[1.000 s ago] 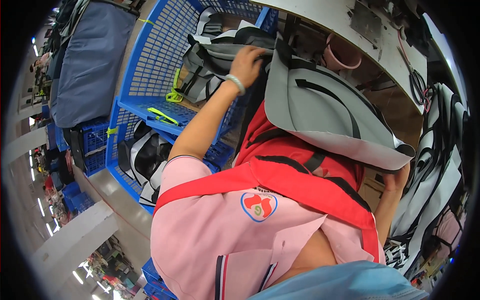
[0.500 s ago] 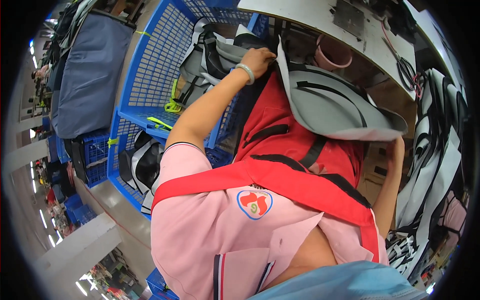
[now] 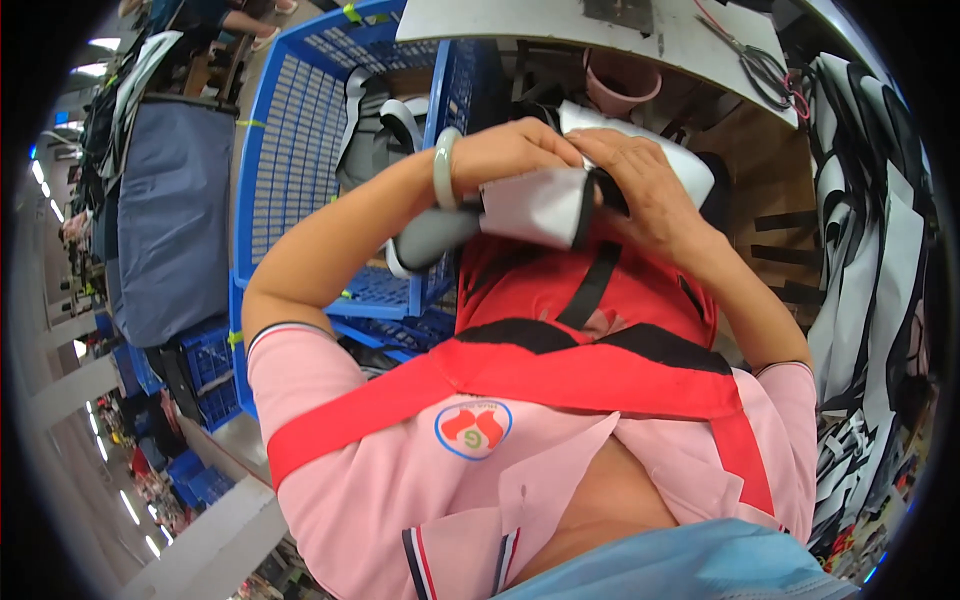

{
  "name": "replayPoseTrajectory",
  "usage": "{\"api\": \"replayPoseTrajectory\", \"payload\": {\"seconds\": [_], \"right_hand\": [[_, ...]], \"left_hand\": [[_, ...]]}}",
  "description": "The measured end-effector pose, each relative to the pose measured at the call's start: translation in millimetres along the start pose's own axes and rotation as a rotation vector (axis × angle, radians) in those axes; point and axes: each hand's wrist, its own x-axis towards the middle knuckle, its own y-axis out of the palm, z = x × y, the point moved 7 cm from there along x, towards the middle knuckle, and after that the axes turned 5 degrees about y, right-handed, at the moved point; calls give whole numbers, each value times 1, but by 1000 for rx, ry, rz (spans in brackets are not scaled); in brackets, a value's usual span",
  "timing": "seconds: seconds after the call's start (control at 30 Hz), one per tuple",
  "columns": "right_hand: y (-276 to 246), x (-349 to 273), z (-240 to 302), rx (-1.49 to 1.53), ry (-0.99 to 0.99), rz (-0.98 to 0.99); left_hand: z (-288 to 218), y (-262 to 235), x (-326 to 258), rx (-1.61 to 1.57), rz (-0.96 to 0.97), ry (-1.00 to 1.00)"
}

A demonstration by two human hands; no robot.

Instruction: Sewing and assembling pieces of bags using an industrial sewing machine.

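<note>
Head-worn fisheye view, facing down, hands (image 3: 642, 176) close below

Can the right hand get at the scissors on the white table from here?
Probably, once freed: the right hand is holding the grey-white fabric, but the scissors lie uncovered near the table's edge.

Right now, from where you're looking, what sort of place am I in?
Probably a sewing or fabric workshop: scissors lie on a white worktable, cut-looking grey pieces sit in a blue crate, and long pale strips are bunched at the right.
</note>
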Motion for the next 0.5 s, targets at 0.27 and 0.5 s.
{"api": "replayPoseTrajectory", "payload": {"seconds": [0.27, 0.5], "right_hand": [[-61, -1, 15, 419, 233, 565], [-76, 8, 3, 364, 248, 568]], "left_hand": [[-109, 56, -11, 320, 176, -165], [-132, 87, 15, 1213, 166, -112]]}}
